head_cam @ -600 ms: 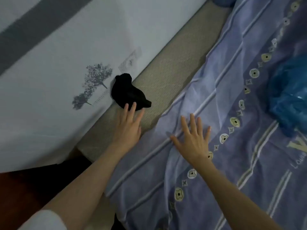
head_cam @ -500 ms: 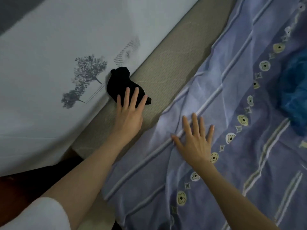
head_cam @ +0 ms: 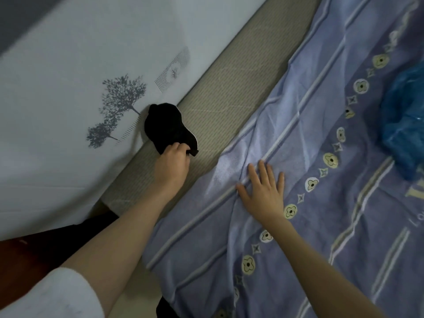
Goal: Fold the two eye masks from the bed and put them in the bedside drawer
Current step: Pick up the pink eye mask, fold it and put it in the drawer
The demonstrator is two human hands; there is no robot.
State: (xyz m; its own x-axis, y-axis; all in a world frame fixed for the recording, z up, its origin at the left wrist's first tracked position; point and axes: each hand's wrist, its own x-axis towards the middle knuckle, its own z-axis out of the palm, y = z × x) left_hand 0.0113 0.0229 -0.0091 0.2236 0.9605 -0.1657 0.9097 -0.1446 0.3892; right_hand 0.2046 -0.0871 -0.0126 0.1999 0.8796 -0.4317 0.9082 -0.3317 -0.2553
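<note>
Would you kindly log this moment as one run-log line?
phase: pickup | left hand: grip closing on black eye mask at mat edge | right hand: flat, open on blue quilt | folded: no

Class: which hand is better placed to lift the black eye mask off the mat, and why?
Left. The left hand is curled on the eye mask's near edge on the mat; the right hand lies flat, open, on the blue quilt, apart from it.

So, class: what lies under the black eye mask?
The eye mask lies across the beige woven mat and the white tree-print cloth. The left hand grips its near end. Anything directly beneath is covered.
</note>
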